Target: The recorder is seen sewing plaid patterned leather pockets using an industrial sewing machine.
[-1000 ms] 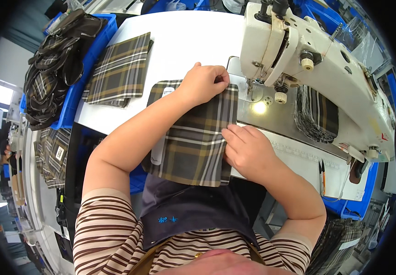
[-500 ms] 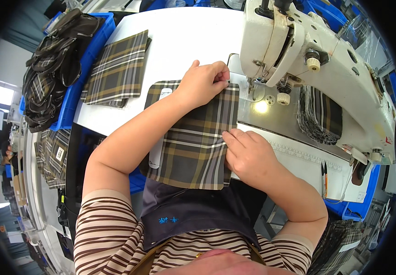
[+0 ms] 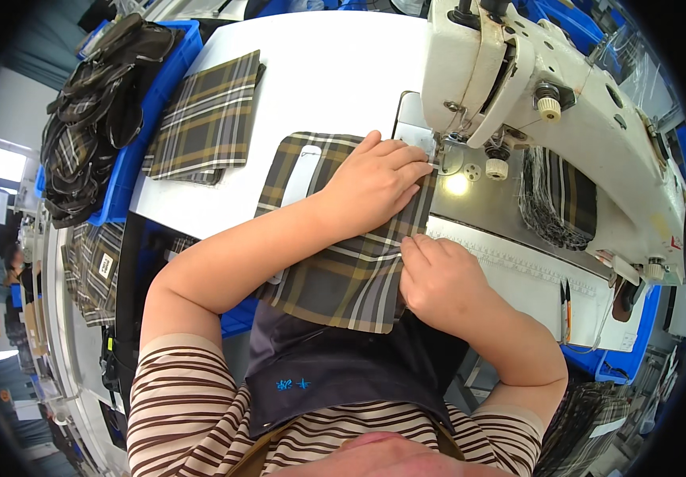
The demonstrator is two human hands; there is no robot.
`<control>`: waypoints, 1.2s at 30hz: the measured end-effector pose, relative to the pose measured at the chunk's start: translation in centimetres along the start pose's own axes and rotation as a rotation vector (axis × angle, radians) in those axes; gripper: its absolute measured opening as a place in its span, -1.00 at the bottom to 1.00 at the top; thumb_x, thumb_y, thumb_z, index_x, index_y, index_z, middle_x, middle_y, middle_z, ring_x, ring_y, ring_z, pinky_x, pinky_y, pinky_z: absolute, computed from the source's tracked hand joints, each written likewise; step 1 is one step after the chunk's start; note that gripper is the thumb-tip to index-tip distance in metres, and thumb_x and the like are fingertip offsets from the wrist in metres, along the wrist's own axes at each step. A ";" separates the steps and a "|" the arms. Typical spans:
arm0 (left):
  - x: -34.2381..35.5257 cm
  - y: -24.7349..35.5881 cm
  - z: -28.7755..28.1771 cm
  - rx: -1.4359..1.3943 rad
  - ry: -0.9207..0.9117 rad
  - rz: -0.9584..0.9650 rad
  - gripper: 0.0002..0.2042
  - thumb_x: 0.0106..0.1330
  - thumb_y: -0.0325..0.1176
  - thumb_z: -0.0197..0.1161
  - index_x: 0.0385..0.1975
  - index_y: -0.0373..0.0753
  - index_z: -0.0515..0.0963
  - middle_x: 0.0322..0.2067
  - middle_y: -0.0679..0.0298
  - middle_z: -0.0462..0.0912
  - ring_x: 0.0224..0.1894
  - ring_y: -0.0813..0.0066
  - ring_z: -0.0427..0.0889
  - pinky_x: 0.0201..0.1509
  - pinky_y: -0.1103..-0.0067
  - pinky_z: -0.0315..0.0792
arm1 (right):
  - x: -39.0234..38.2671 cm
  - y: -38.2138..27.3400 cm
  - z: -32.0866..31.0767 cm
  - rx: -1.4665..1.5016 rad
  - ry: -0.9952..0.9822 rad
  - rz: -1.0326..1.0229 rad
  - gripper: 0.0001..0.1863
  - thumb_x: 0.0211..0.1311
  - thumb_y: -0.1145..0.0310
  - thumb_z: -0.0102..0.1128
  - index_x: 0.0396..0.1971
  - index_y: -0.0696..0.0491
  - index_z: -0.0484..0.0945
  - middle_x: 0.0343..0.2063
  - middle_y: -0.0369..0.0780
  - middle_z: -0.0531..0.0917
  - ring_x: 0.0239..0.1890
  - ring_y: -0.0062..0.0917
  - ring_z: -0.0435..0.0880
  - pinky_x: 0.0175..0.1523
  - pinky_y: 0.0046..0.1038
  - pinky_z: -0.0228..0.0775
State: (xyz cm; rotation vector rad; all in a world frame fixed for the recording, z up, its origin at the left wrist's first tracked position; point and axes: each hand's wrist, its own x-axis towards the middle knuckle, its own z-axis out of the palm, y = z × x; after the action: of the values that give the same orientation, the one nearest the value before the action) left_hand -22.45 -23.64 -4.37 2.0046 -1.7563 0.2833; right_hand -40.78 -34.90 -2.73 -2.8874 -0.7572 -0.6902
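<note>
Sewing machine (image 3: 589,123) right of cloth panel (image 3: 331,286); cloth stack (image 3: 206,119) left, on table (image 3: 319,71).

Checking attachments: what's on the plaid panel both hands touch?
A white strip, its middle hidden by the left forearm. The left hand also lies on top, covering part of the plaid panel.

2 bare forearms (image 3: 251,250) angle inward from bent elbows (image 3: 176,286). The left hand (image 3: 379,184) lies palm down, fingers (image 3: 410,157) together; the right hand (image 3: 444,278), fingertips (image 3: 411,248) pinched, sits nearer the surface's (image 3: 323,67) near edge.
</note>
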 end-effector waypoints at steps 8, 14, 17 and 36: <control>0.6 -0.5 0.4 -0.032 0.003 -0.018 -0.71 0.31 -0.37 0.33 0.03 -0.18 0.66 0.04 0.34 0.65 0.11 0.30 0.57 0.28 0.26 0.36 | 0.0 0.4 0.1 -0.061 -0.003 0.004 -0.78 -0.21 0.37 0.29 -0.55 0.22 0.70 -0.28 0.01 0.74 -0.24 -0.29 0.70 -0.29 -0.43 0.50; 0.7 -0.9 0.6 -0.042 -0.010 -0.008 -0.70 0.35 -0.37 0.33 0.07 -0.16 0.63 0.09 0.32 0.65 0.14 0.27 0.59 0.21 0.28 0.38 | 0.0 0.7 0.0 -0.044 -0.023 0.016 -0.76 -0.23 0.36 0.28 -0.54 0.22 0.71 -0.25 0.05 0.75 -0.21 -0.28 0.71 -0.27 -0.41 0.51; 0.7 -0.9 0.7 -0.026 -0.010 -0.009 -0.71 0.36 -0.36 0.32 0.07 -0.15 0.63 0.08 0.31 0.66 0.14 0.26 0.59 0.21 0.28 0.38 | 0.0 0.7 -0.1 -0.037 -0.031 0.020 -0.76 -0.24 0.36 0.27 -0.55 0.21 0.71 -0.24 0.06 0.75 -0.21 -0.28 0.71 -0.27 -0.41 0.52; -7.0 4.8 -5.2 -0.449 -0.259 -0.106 -0.34 0.29 0.10 0.38 0.25 -0.26 0.55 0.29 0.07 0.57 0.39 0.00 0.46 0.46 0.22 0.35 | -1.8 -4.0 0.9 0.079 0.056 0.280 -0.81 -0.20 0.45 0.32 -0.50 0.20 0.66 -0.09 0.02 0.71 0.00 -0.17 0.69 0.02 -0.22 0.59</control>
State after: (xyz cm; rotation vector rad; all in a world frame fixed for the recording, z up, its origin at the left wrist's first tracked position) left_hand -27.55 -15.50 -1.96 1.8487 -1.6665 -0.3900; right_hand -43.73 -32.05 -4.45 -2.8094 -0.3533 -0.6851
